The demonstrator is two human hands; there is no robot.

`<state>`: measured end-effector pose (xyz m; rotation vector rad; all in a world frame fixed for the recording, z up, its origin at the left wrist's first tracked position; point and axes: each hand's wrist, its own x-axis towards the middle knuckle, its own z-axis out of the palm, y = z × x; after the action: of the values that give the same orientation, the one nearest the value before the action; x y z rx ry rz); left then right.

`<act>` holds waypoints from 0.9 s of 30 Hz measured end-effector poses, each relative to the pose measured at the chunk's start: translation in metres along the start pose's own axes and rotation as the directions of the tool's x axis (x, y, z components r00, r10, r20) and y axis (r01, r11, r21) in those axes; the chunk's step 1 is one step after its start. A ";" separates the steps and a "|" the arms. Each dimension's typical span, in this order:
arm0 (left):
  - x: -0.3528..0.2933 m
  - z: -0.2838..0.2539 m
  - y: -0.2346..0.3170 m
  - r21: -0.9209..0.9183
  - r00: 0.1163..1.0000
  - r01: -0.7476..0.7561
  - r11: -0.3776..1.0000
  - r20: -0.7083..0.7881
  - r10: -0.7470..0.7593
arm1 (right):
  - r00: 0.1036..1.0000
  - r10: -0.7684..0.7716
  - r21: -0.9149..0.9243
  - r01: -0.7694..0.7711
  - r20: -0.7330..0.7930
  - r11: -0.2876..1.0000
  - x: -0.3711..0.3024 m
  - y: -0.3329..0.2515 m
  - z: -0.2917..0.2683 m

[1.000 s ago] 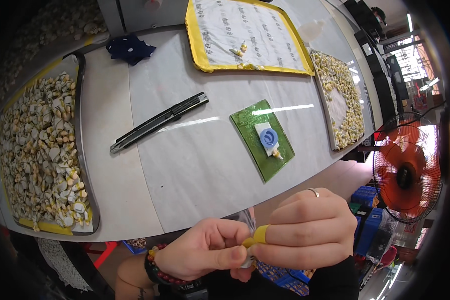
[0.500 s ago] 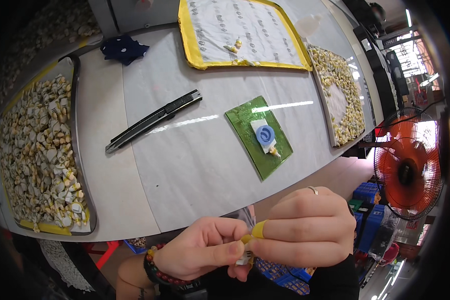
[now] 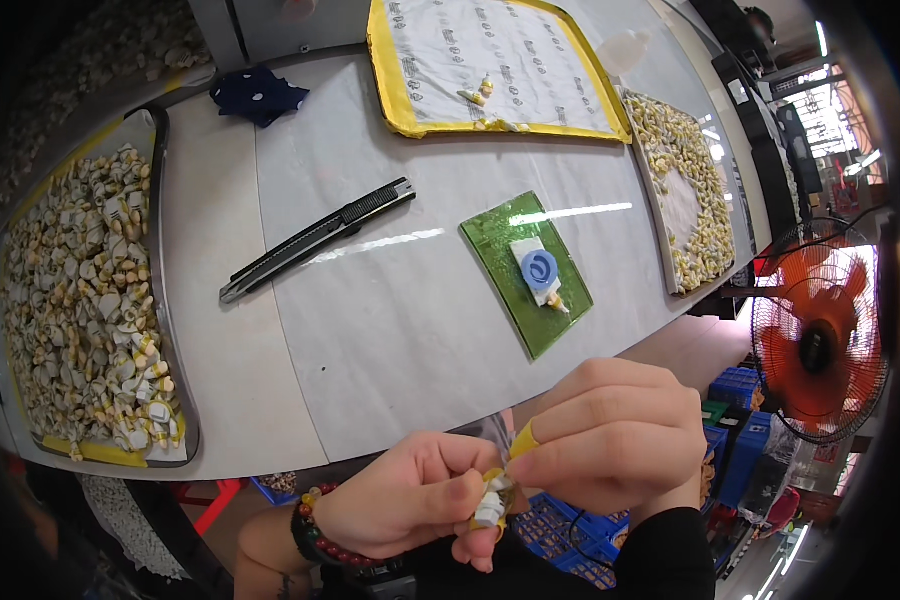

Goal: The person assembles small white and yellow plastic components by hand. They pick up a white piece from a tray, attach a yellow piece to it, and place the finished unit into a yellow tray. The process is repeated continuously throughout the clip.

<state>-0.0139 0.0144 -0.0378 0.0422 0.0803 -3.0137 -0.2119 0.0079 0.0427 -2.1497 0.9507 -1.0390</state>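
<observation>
Below the table's near edge, my left hand [image 3: 400,500] pinches a small white-and-yellow moulded piece [image 3: 491,508] between thumb and fingers. My right hand [image 3: 615,430] is closed just right of it, thumb against index finger, with a yellow cover on one fingertip; whatever it pinches is hidden. On the table ahead, a green translucent plate [image 3: 505,310] bears a white pad with a blue round piece [image 3: 539,270] and another small white-and-yellow piece [image 3: 556,303] at its lower end. A black utility knife [image 3: 320,240] lies left of the plate.
A tray [image 3: 184,420] heaped with small white-and-yellow pieces stands at the left. Far ahead is a yellow-edged tray [image 3: 400,110] lined with printed cloth. Another filled tray [image 3: 660,235] stands at the right, near an orange fan [image 3: 815,345]. A dark dotted cloth [image 3: 257,97] lies far left.
My right hand has drawn slightly apart from the piece in my left hand, so more of its white part shows. The whole view has shifted a little, moving the table things slightly right.
</observation>
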 end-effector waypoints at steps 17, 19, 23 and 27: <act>-0.009 0.034 0.003 0.944 0.722 -0.273 0.185 0.074 0.688 | 0.981 -0.191 -0.151 0.193 0.028 0.969 -0.012 -0.018 -0.003; -0.009 0.035 0.003 0.943 0.744 -0.264 0.203 0.065 0.665 | 0.959 -0.238 -0.196 0.266 0.154 0.944 -0.006 -0.021 -0.014; -0.017 0.033 -0.004 0.794 0.766 -0.350 0.496 -0.062 0.640 | 0.945 -0.293 -0.493 0.187 -0.146 0.850 -0.015 -0.019 -0.069; -0.022 0.012 -0.007 0.644 0.759 -0.431 0.631 -0.119 0.640 | 0.842 0.135 -0.623 -0.485 -0.522 0.614 -0.034 0.032 -0.152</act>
<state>0.0066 0.0229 -0.0247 0.5456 -0.7103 -2.2582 -0.3629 -0.0110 0.0875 -2.2109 2.2248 -1.0629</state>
